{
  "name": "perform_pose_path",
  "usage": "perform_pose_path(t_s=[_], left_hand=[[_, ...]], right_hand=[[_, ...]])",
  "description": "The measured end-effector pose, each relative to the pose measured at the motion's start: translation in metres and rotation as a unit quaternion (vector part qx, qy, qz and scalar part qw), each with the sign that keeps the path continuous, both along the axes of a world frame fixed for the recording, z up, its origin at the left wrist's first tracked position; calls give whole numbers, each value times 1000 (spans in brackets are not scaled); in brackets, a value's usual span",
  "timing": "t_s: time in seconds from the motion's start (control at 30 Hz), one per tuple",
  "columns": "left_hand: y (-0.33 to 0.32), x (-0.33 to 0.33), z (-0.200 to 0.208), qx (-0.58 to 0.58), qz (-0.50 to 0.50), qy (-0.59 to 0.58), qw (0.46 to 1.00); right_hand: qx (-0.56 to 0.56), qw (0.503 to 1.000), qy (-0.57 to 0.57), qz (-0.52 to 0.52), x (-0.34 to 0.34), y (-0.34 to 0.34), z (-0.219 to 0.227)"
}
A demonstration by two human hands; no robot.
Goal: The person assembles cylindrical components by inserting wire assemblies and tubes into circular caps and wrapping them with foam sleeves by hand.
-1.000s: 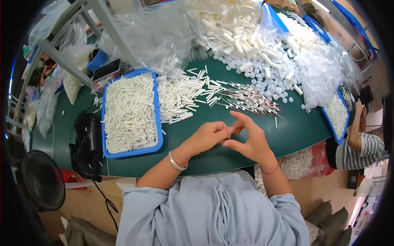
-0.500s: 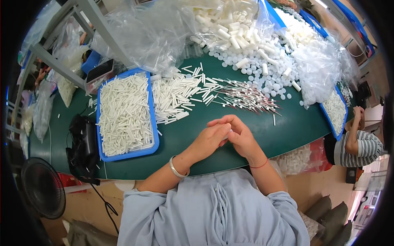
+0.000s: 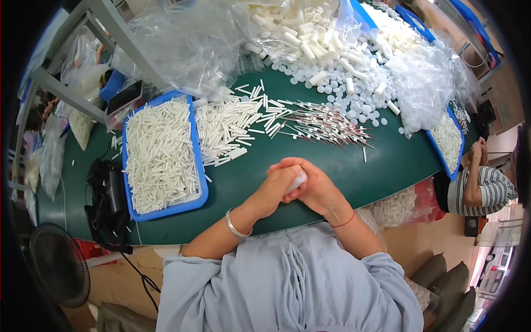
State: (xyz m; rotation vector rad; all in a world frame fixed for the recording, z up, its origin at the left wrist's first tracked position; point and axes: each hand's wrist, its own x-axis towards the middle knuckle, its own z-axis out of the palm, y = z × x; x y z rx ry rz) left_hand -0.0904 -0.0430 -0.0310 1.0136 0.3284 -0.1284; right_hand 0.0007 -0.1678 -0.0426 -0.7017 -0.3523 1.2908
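My left hand (image 3: 278, 187) and my right hand (image 3: 317, 185) are closed together above the near edge of the table. Between them shows a smooth white piece (image 3: 297, 183), mostly covered by my fingers and thumbs; its full shape is hidden. Beyond my hands lies a loose heap of thin brush-like sticks (image 3: 329, 123) with white and reddish parts. To its left spreads a pile of short white tubes (image 3: 227, 124). A blue tray (image 3: 203, 191) full of the same white tubes stands left of my hands.
Translucent round caps (image 3: 362, 102) and thicker white cylinders (image 3: 318, 50) pile up at the back. Clear plastic bags (image 3: 177, 44) lie behind the tray. A black bag (image 3: 113, 196) and a fan (image 3: 59, 265) are at left. Another person (image 3: 481, 191) sits far right.
My hands have closed more tightly together and lowered slightly toward me. More of the white piece now shows between them. The whole view has shifted a little.
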Motion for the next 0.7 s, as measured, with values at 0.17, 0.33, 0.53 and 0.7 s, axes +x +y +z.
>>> perform_pose_path(t_s=[0.17,0.33,0.53,0.7], left_hand=[[-5,0,3,-17,20,-7,1000],[-1,3,1,-18,-2,26,999],[0,11,0,-154,14,-14,988],[0,10,2,-170,41,-7,985]], right_hand=[[61,998,17,-3,2,-3,0],[43,999,22,-7,3,-3,6],[-10,968,-212,-133,-6,-11,-2],[-23,750,-635,-183,-7,-15,11]])
